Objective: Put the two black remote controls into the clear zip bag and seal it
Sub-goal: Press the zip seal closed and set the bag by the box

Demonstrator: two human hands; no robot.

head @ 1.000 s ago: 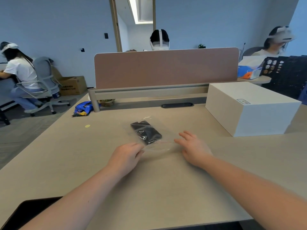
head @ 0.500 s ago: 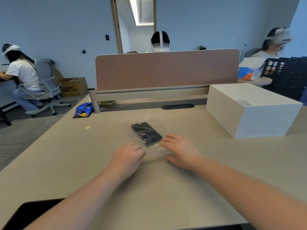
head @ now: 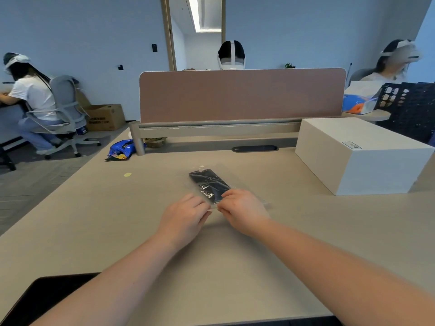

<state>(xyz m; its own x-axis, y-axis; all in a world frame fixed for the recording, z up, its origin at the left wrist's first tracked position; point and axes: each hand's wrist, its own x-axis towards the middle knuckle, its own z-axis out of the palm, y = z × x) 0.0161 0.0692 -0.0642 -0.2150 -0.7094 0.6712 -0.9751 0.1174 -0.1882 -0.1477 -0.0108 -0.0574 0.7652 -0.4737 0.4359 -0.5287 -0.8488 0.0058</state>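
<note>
The clear zip bag (head: pixel 237 178) lies flat on the beige desk, its near edge toward me. Inside it the black remote controls (head: pixel 208 183) lie side by side as one dark block; I cannot separate them clearly. My left hand (head: pixel 184 217) pinches the bag's near edge from the left. My right hand (head: pixel 243 210) pinches the same edge from the right, fingertips almost touching the left hand's. The near ends of the remotes are hidden behind my fingers.
A large white box (head: pixel 357 156) stands on the desk at the right. A brown divider panel (head: pixel 240 95) closes the desk's far side. A blue snack packet (head: pixel 121 149) lies at the far left, a dark object (head: pixel 47 292) at the near left edge. People sit beyond.
My right hand has slid left along the bag's near edge until it meets the left hand. The left hand has barely moved. The bag stays in place.
</note>
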